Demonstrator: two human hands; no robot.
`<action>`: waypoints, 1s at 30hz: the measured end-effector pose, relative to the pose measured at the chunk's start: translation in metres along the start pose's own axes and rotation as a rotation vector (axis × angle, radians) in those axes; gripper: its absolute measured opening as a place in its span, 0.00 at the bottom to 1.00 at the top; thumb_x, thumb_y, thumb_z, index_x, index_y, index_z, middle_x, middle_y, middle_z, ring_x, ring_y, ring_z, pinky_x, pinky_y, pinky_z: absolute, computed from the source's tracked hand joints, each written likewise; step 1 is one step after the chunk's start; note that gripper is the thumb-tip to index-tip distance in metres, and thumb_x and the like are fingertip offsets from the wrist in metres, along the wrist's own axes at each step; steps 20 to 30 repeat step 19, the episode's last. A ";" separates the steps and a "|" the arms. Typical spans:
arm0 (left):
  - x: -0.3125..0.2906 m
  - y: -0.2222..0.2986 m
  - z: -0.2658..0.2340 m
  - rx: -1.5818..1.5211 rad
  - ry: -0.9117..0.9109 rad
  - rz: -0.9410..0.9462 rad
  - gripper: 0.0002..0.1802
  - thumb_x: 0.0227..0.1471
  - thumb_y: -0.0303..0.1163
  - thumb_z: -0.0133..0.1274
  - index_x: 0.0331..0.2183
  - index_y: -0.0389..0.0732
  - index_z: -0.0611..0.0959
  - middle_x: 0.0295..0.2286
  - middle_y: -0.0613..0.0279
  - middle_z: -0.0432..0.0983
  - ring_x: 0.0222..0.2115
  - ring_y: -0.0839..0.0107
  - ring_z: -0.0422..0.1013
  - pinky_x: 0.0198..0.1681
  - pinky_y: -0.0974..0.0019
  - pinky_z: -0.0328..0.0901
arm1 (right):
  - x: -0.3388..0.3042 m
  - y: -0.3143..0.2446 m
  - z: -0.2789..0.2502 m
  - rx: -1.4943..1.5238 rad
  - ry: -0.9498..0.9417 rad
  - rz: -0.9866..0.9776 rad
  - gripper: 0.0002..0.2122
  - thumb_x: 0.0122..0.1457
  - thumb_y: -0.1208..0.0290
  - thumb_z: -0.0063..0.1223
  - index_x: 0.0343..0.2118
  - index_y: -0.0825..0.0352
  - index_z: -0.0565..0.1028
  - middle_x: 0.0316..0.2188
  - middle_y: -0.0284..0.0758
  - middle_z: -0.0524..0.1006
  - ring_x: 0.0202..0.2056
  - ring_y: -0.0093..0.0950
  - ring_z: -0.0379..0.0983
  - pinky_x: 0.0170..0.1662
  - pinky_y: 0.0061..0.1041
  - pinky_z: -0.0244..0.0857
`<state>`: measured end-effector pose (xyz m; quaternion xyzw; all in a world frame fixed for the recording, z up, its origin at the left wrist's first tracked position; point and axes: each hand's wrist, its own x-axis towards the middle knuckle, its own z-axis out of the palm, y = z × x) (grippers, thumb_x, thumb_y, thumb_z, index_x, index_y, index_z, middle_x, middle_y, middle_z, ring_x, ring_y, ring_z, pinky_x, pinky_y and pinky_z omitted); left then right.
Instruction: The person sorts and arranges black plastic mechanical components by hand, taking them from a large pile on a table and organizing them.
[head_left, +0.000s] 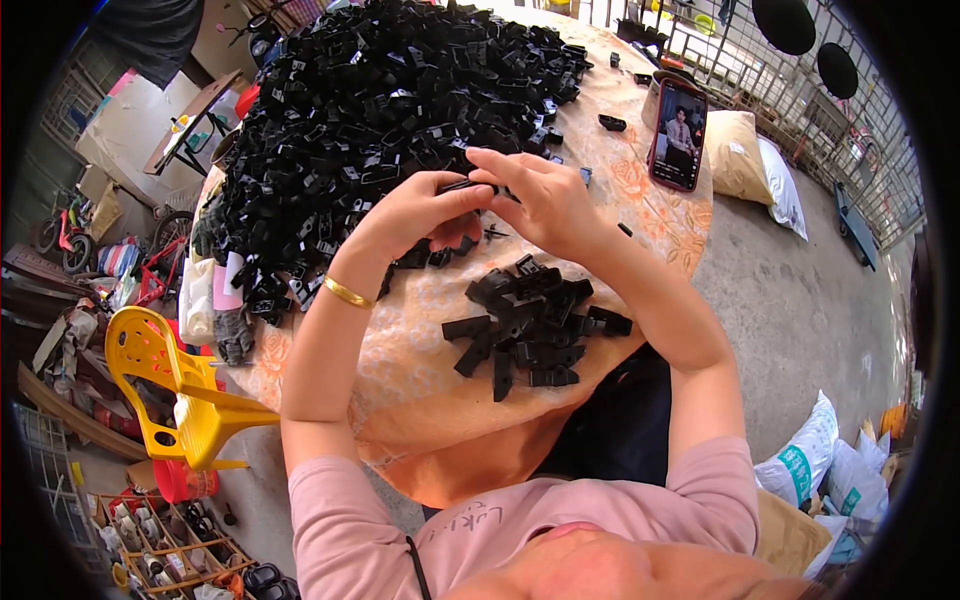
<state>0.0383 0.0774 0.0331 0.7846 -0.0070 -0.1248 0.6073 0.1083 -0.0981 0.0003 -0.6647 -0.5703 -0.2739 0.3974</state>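
Over the table my left hand (415,212) and my right hand (543,198) meet, fingers closed around a small black plastic part (458,186). Only a sliver of that part shows between thumb and fingers; the rest is hidden. A gold bangle (348,292) circles my left wrist. Just beyond my hands rises a large heap of black plastic parts (390,95), spread over the far and left side of the table. Nearer to me, below my right hand, lies a smaller pile of black clip-like pieces (530,325).
A floral orange cloth covers the table (410,375). A phone (680,138) stands propped at its right edge, near a few stray black parts (612,123). On the left are a yellow plastic chair (190,400) and a shoe rack (170,545). Sacks (740,155) sit on the right-hand floor.
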 end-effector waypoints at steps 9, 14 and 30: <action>-0.004 0.008 0.015 -0.005 0.186 0.072 0.13 0.51 0.35 0.50 0.30 0.32 0.76 0.18 0.61 0.75 0.14 0.81 0.68 0.13 0.80 0.58 | -0.001 0.039 -0.009 0.716 -0.101 0.447 0.19 0.48 0.77 0.54 0.46 0.63 0.70 0.40 0.34 0.74 0.35 0.22 0.72 0.34 0.19 0.68; -0.001 -0.011 0.047 0.608 -0.133 0.447 0.20 0.43 0.33 0.57 0.37 0.31 0.75 0.28 0.57 0.75 0.28 0.67 0.70 0.32 0.66 0.65 | -0.011 0.062 -0.008 0.137 -0.138 0.506 0.10 0.49 0.67 0.56 0.33 0.66 0.76 0.26 0.35 0.77 0.26 0.25 0.74 0.30 0.23 0.67; -0.006 -0.004 0.046 0.736 -0.349 0.259 0.42 0.34 0.46 0.64 0.49 0.36 0.67 0.44 0.50 0.65 0.41 0.60 0.64 0.40 0.65 0.62 | -0.018 0.048 0.017 -0.390 -0.494 0.405 0.17 0.48 0.54 0.54 0.32 0.65 0.76 0.28 0.40 0.76 0.31 0.38 0.73 0.34 0.32 0.66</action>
